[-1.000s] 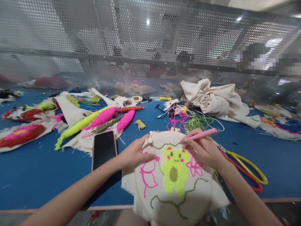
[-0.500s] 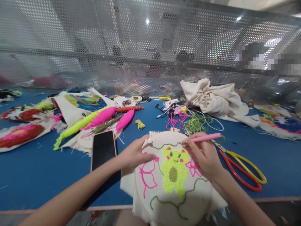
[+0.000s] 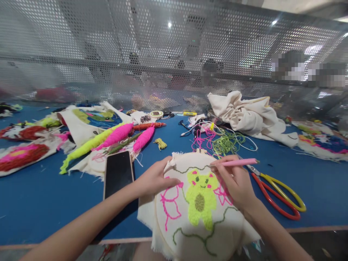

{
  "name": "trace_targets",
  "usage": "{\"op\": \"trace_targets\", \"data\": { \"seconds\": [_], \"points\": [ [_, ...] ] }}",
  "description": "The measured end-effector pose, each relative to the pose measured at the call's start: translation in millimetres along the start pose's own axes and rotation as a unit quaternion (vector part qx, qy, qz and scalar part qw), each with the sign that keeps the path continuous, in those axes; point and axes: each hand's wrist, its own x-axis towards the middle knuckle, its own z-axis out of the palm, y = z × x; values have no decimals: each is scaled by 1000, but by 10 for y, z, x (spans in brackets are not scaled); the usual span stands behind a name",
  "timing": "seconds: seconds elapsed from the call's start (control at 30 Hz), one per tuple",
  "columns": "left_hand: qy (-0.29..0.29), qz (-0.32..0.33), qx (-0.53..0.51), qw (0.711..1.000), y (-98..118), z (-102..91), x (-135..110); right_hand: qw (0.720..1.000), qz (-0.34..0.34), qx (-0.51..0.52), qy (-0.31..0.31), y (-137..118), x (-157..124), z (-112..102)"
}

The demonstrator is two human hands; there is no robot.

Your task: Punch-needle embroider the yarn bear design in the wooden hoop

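An embroidery hoop [image 3: 187,232] with cream cloth rests at the near edge of the blue table. On the cloth are a yellow-green bear [image 3: 200,197], pink wing outlines and a green wavy line. My left hand [image 3: 155,177] grips the hoop's upper left rim, fingers curled over the cloth. My right hand [image 3: 236,181] is closed on a pink punch needle [image 3: 236,162], which lies almost level, its tip toward the hoop's top near the bear's head.
A dark phone [image 3: 118,174] lies left of the hoop. Red-and-yellow scissors [image 3: 277,192] sit to the right. Pink and yellow-green yarn skeins [image 3: 116,136], tangled thread [image 3: 225,141], crumpled cream cloth [image 3: 250,116] and finished pieces [image 3: 24,154] lie farther back. A perforated metal screen [image 3: 174,54] closes the far side.
My right hand has slid slightly down the cloth and the pink needle has tipped flatter. My left hand keeps its hold on the hoop.
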Motion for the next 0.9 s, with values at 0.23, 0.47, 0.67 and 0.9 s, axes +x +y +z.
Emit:
{"op": "trace_targets", "data": {
  "seconds": [0.23, 0.47, 0.67, 0.9],
  "points": [
    [-8, 13, -4, 1000, 32, -11, -11, 990, -47, -128, -40, 1, 9, 31],
    [9, -13, 7, 1000, 12, 2, 2, 995, -25, -98, -7, -16, -21, 21],
    [14, -5, 8, 1000, 35, -8, -1, 998, -18, -53, 8, -11, -123, -65],
    [8, 2, 4, 1000, 33, -11, -11, 977, -79, -191, -43, -61, -38, 28]
  ]
}}
